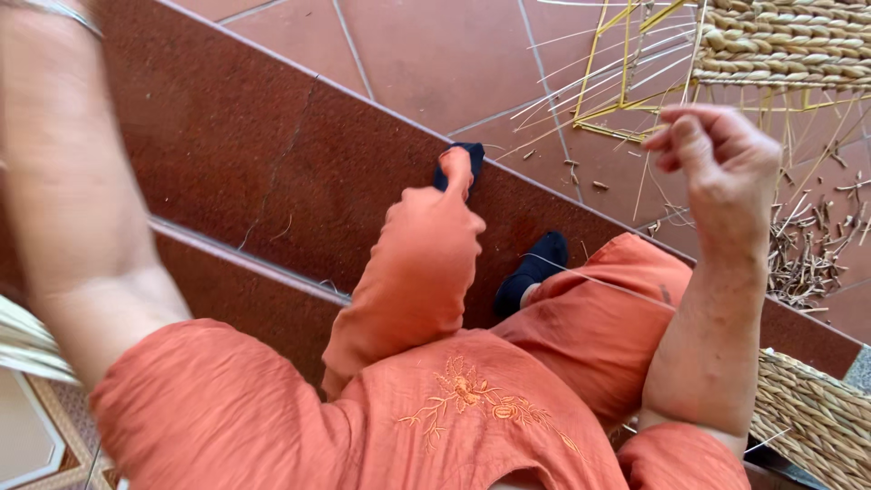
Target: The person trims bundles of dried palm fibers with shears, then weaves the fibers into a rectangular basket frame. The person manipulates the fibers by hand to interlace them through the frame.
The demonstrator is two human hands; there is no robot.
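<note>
Item in hand: a thin pale straw strand (581,277), fine and fibre-like, running as a taut line from the pinched fingertips of the right hand (717,150) down and leftward across the person's lap. Right hand raised at upper right, its grip closed, thumb and fingers pinched together on the strand's upper end. Left hand out of frame; only the left forearm (77,209) shows, blurred, at the left edge, with a thin metal bangle (59,11) near the wrist, so its grip cannot be told. Above the right hand: a wire frame (626,68), yellow, angular, with many loose pale straws fanning from it, and a woven panel (785,41) of thick twisted tan rope in close horizontal rows. At lower right: a second woven piece (812,417), same coarse plaited texture, curved edge, beside the right elbow. Beneath the left forearm: a bundle of flat pale straws (27,349). Clothing: orange crinkled fabric (417,272), with stitched floral embroidery (472,395) in matching thread; dark socks (535,268) on the feet. Ground: dark red speckled stone steps (254,154), with terracotta floor tiles (426,54) beyond. On the tiles at right: a scatter of short dry stalk cuttings (807,254).
</note>
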